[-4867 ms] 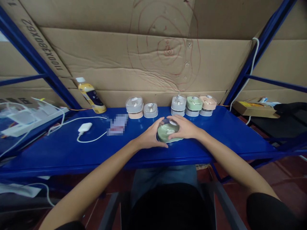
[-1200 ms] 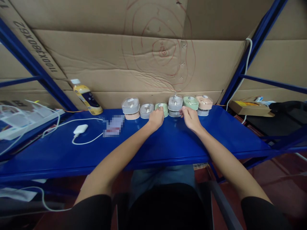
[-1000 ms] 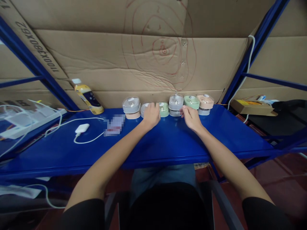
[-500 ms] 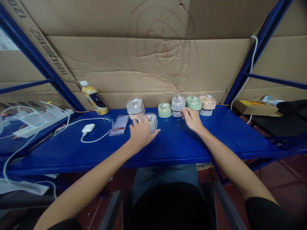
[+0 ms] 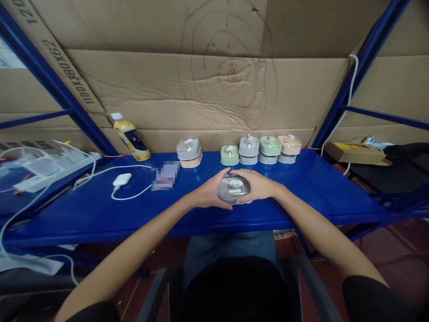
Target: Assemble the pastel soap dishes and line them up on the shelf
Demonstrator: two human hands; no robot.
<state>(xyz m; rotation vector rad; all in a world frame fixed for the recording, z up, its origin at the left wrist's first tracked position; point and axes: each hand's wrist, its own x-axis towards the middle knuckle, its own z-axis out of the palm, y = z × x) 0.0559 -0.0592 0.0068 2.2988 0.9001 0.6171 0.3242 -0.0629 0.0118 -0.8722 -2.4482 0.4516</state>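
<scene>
**Gray tub [image 5: 234, 188] cupped in both hands**

Left of the tub, it's wrapped by the left hand [image 5: 210, 192], fingers spread along its side. Right of it, the right hand [image 5: 258, 185] is set the same way, fingers spread and pressed on. The tub's held just behind the blue shelf's [image 5: 318, 192] front edge, a green tub [image 5: 229, 154] behind it.

The blue steel shelf [image 5: 328, 192] carries a row of five plastic containers [image 5: 248, 150], a bottle [image 5: 132, 142], a phone [image 5: 165, 175], and a white charger [image 5: 122, 180] with its cable [image 5: 129, 197].
</scene>
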